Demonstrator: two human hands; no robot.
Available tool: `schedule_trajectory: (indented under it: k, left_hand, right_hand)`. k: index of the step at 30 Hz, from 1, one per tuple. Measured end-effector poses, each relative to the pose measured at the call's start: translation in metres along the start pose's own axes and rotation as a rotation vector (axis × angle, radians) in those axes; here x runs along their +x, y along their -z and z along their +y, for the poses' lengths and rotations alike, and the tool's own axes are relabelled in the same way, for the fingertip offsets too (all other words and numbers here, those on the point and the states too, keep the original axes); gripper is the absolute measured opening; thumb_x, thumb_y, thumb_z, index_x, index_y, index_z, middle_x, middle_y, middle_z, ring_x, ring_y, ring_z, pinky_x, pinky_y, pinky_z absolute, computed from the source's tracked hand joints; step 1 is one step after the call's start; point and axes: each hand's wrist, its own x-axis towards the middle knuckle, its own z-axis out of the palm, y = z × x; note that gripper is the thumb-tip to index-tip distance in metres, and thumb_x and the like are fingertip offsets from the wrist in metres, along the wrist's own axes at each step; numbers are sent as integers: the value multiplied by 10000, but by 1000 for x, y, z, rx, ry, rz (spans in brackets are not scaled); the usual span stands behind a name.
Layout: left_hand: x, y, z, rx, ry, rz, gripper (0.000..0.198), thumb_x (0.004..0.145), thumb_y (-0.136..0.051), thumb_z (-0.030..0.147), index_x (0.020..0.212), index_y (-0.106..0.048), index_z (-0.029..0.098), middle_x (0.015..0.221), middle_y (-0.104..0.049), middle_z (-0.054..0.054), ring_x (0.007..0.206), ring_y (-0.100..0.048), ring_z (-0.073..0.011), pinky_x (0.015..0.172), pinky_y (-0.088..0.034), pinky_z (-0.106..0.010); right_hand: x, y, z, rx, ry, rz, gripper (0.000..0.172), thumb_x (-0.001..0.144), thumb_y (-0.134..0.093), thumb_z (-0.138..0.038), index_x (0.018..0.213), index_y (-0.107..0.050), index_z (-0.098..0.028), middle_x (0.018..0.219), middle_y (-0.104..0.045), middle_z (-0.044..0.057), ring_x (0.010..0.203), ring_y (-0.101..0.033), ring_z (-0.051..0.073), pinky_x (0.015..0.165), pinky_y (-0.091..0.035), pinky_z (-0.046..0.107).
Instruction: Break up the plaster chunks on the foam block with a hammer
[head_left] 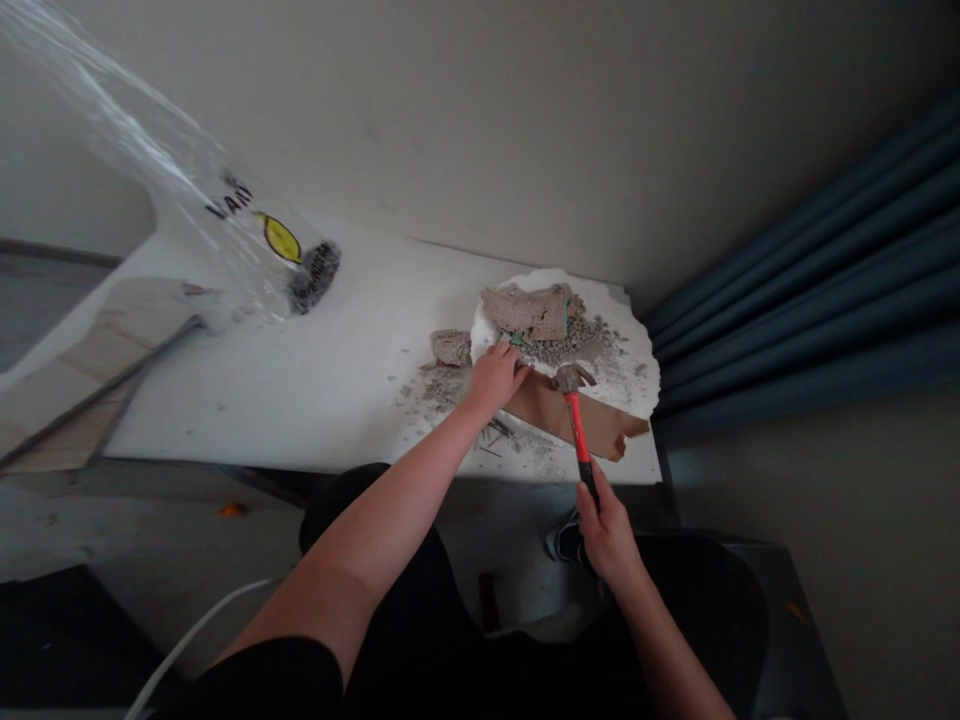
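Note:
My right hand (609,530) grips the black end of a claw hammer (576,415) with a red handle. The hammer's metal head is over the brown cardboard piece (615,425), close to the rubble. Bent fingers of my left hand (496,380) press together at the near left edge of a ragged white sheet (637,345); what they hold, if anything, is hidden. On that sheet lie grey crushed rubble (574,345) and broken brownish slabs (525,310) with a ribbed surface. Another broken chunk (450,347) sits left of my left hand.
Dust and thin splinters lie on the white table (330,380). A clear plastic bag (247,240) with black print and a yellow mark stands at the left, near wood-patterned panels (90,360). Blue curtains (810,270) hang at the right. A white cable (199,630) runs below.

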Motion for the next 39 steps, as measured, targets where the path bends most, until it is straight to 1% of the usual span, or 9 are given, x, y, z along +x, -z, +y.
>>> schedule_trajectory:
  k: [10, 14, 16, 22, 26, 29, 32, 36, 39]
  left_hand:
    - [3, -7, 0, -27, 25, 56, 246, 944, -492, 332, 838, -648, 175, 997, -644, -107, 1002, -598, -247, 886, -467, -366]
    - [-1, -5, -1, -59, 23, 77, 196, 920, -539, 344, 917, -647, 180, 1015, -647, -100, 1002, -595, -245, 884, -468, -364]
    - [-3, -5, -1, -68, 4, 79, 177, 919, -539, 321, 950, -645, 183, 1027, -647, -98, 1000, -594, -240, 879, -467, -360]
    - [-2, -6, -3, -80, -26, 64, 196, 936, -483, 255, 916, -664, 182, 992, -656, -94, 984, -594, -234, 871, -465, -357]
    - [1, -8, -3, -77, -12, 54, 221, 935, -487, 287, 910, -677, 177, 996, -660, -106, 977, -595, -241, 864, -464, -357]
    - [1, -9, -3, -84, -2, 57, 239, 938, -481, 302, 917, -683, 176, 999, -660, -108, 976, -600, -239, 862, -465, -349]
    - [0, -8, -3, -98, 23, 61, 244, 938, -481, 312, 925, -686, 179, 1008, -663, -107, 993, -604, -242, 874, -467, -351]
    - [-1, -7, -2, -129, 31, 59, 242, 935, -481, 321, 938, -682, 187, 1009, -669, -107, 1005, -611, -248, 885, -475, -360]
    - [-1, -5, 0, -130, 86, 37, 191, 907, -516, 282, 953, -673, 183, 1011, -674, -116, 1021, -614, -264, 886, -481, -374]
  right_hand:
    - [2, 3, 7, -58, -9, -69, 603, 985, -409, -444, 1493, -382, -121, 780, -658, 65, 648, -613, 208, 576, -448, 287]
    - [3, 4, 12, -81, -16, -81, 590, 989, -402, -443, 1497, -378, -144, 680, -610, 13, 559, -564, 181, 557, -426, 278]
    - [4, 6, 12, -77, -8, -88, 586, 987, -401, -436, 1496, -379, -145, 690, -618, 11, 547, -561, 171, 567, -438, 276]
    - [11, 16, -13, -80, 68, -101, 551, 963, -448, -410, 1458, -445, -169, 829, -675, 53, 667, -626, 191, 624, -485, 279]
    - [25, 16, -37, -29, 121, -105, 559, 950, -465, -407, 1451, -460, -159, 826, -675, 69, 727, -640, 219, 617, -504, 298]
    - [39, 13, -47, 14, 163, -104, 560, 947, -467, -419, 1435, -480, -146, 805, -665, 74, 761, -642, 227, 635, -519, 311]
    - [46, 11, -49, 40, 169, -105, 545, 944, -471, -431, 1405, -516, -144, 783, -657, 71, 758, -639, 227, 636, -521, 314]
    - [42, 8, -44, 17, 139, -106, 515, 937, -481, -440, 1362, -558, -161, 793, -669, 79, 762, -644, 240, 623, -513, 316]
    - [39, 2, -41, -3, 136, -110, 499, 931, -487, -435, 1337, -580, -159, 794, -677, 79, 766, -646, 246, 618, -511, 320]
